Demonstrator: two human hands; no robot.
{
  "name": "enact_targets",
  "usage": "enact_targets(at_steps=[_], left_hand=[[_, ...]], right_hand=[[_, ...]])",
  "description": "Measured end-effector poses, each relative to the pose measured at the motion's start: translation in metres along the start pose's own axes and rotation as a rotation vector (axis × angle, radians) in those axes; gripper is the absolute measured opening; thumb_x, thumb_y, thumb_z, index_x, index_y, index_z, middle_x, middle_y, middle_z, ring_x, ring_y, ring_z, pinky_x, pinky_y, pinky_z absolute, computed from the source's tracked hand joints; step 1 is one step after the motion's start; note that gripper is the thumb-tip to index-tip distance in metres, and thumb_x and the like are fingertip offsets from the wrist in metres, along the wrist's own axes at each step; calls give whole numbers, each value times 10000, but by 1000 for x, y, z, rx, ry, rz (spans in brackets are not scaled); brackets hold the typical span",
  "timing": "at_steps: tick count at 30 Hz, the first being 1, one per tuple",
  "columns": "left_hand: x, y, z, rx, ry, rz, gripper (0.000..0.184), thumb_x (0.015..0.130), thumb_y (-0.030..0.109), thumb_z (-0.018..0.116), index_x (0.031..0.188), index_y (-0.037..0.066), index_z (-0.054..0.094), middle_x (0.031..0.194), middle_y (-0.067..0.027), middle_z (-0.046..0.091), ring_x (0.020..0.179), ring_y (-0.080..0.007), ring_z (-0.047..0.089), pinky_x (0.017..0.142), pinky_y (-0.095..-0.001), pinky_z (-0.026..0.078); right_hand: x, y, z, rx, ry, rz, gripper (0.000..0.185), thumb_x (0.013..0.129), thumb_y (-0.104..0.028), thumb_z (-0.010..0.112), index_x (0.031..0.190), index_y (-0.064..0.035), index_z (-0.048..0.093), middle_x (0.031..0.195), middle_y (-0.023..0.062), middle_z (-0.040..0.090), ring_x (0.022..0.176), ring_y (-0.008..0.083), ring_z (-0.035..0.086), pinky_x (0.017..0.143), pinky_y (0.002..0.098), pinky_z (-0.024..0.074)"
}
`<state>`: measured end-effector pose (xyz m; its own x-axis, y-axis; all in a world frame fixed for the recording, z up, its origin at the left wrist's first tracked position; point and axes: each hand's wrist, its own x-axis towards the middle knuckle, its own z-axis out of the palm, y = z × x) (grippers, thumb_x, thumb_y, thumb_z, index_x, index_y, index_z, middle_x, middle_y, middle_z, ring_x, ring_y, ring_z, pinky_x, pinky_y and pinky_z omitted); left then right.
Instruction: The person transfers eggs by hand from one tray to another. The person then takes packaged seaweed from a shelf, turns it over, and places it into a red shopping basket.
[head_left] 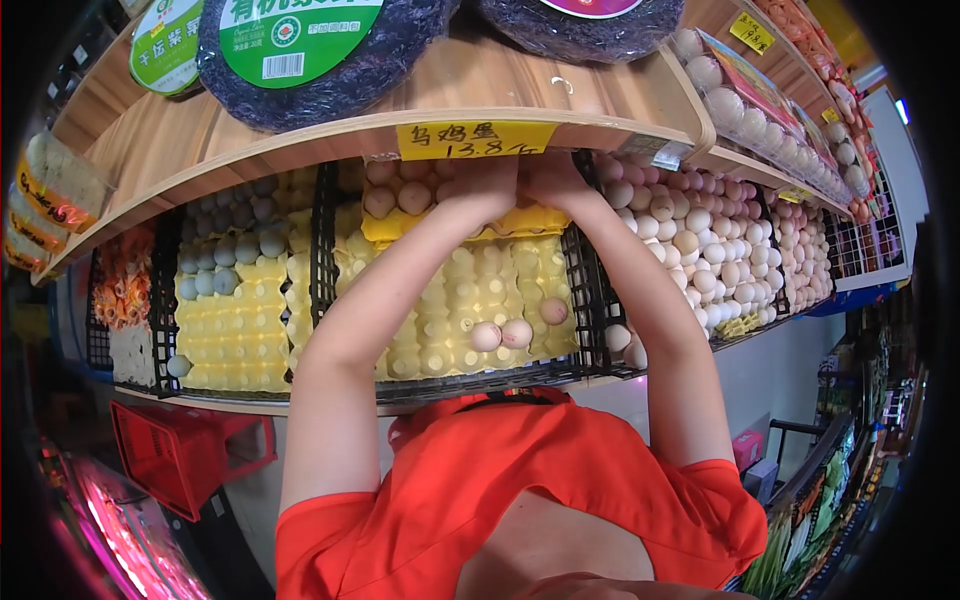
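Observation:
Both arms reach forward under the wooden shelf to a yellow egg tray [405,226] in the middle crate. My left hand [482,183] is over the tray, beside several brownish eggs [413,196]; its fingers are hidden beneath the shelf edge. At the tray's right part is my right hand [556,182], with its fingers also out of sight. Nearer to me, a mostly bare yellow tray [430,290] bears a pair of pale eggs [501,335] and a browner egg [553,311] to their right.
The wooden shelf [560,95] overhangs the crates and holds dark wrapped packages [320,70]. Bluish eggs [225,255] lie to the left, and many white and pink eggs [705,250] to the right. A black crate wall [323,240] stands between sections. A red basket [180,455] is at lower left.

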<state>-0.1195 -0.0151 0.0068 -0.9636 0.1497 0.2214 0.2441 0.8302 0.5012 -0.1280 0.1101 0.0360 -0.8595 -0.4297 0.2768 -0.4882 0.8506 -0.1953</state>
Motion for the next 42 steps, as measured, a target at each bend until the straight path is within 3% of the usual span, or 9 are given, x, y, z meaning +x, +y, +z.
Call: enact_targets(at_steps=[10, 12, 14, 16, 19, 21, 24, 25, 42], left_hand=[[-19, 28, -61, -73, -264, 105, 405, 771, 84, 529, 1154, -4, 430, 1046, -225, 540, 1004, -373, 523, 855, -420, 419], [-41, 23, -53, -174, -72, 279, 430, 782, 55, 494, 1197, -13, 405, 1032, -227, 549, 969, -376, 541, 842, -419, 435], [-65, 26, -51, -391, 31, 433, 491, 795, 25, 479, 1270, -1, 357, 1048, -211, 560, 938, -348, 568, 836, -394, 453], [-91, 34, -57, -593, -213, 321, 577, 786, -19, 503, 1328, 38, 312, 1096, -178, 563, 924, -286, 601, 809, -354, 479], [-124, 36, -45, -669, -337, 338, 587, 794, -5, 490, 1343, 46, 290, 1078, -173, 578, 922, -282, 605, 799, -351, 481], [-138, 40, -43, -724, -653, 273, 599, 800, 18, 478, 1357, 51, 261, 1050, -178, 594, 929, -305, 600, 814, -372, 475], [-153, 43, -26, -638, -675, 358, 576, 792, 39, 481, 1330, 26, 275, 953, -185, 599, 886, -357, 581, 786, -421, 457], [-154, 44, -21, -600, -747, 343, 606, 785, 44, 482, 1347, 40, 255, 1044, -198, 594, 959, -377, 564, 842, -435, 444], [-165, 48, -10, -278, -770, 405, 664, 779, 91, 530, 1368, 76, 225, 956, -239, 553, 927, -407, 528, 852, -460, 408]], right_hand=[[-19, -1, -29, -70, -140, -54, 280, 767, -258, 556, 1014, -148, 629, 1050, 118, 593, 961, 328, 552, 858, 397, 420], [-38, -1, -37, 81, 67, -246, 283, 733, -181, 599, 1004, -99, 613, 1037, 149, 583, 918, 351, 562, 813, 393, 449], [-72, -27, -61, 135, 52, -99, 308, 693, -124, 641, 987, -47, 589, 975, 173, 576, 877, 354, 570, 781, 397, 464], [-104, -28, -65, 200, -64, -11, 302, 695, -152, 640, 971, -45, 583, 895, 166, 577, 841, 336, 584, 729, 409, 480], [-152, -38, -69, 268, -235, 39, 329, 679, -169, 662, 960, -20, 578, 910, 184, 564, 817, 341, 591, 720, 408, 484], [-178, -40, -61, 263, -301, 71, 337, 674, -173, 667, 963, -23, 577, 916, 178, 567, 822, 339, 592, 721, 406, 487], [-203, -45, -50, 245, -393, 130, 353, 668, -175, 672, 974, -28, 574, 932, 169, 574, 837, 335, 595, 728, 401, 494], [-208, -46, -46, 234, -424, 159, 361, 666, -174, 672, 982, -31, 572, 941, 167, 577, 846, 334, 597, 735, 399, 497], [-202, -51, -22, 27, -652, 384, 468, 643, -210, 737, 982, 47, 541, 1031, 195, 572, 930, 327, 600, 797, 383, 496]])
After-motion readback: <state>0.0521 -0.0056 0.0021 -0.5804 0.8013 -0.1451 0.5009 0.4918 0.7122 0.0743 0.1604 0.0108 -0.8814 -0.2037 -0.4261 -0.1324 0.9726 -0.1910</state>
